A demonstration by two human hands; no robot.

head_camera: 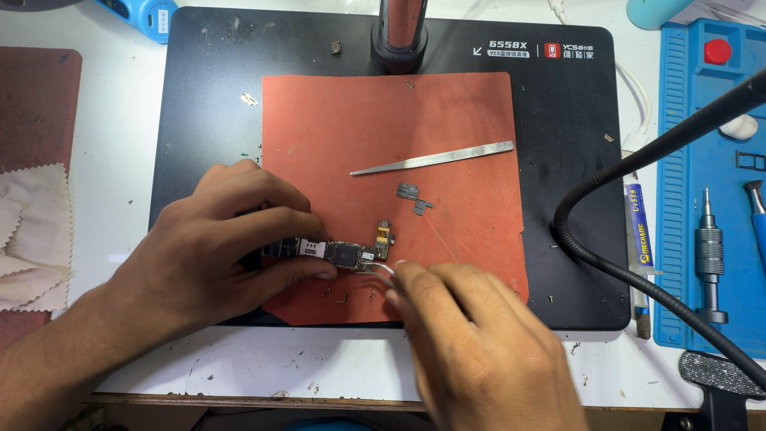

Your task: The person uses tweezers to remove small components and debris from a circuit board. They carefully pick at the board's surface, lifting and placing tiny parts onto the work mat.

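Two hands, left hand (211,239) pinching circuit board (339,254), right hand (471,327) gripping curved tweezers (385,270) (tip at board)

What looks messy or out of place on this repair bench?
Mostly loose bits. Tiny screws lie scattered on the red mat just below the circuit board that the left hand steadies. Two small metal shields sit apart, and the black mat is dusty with specks. Nothing looks spilled.
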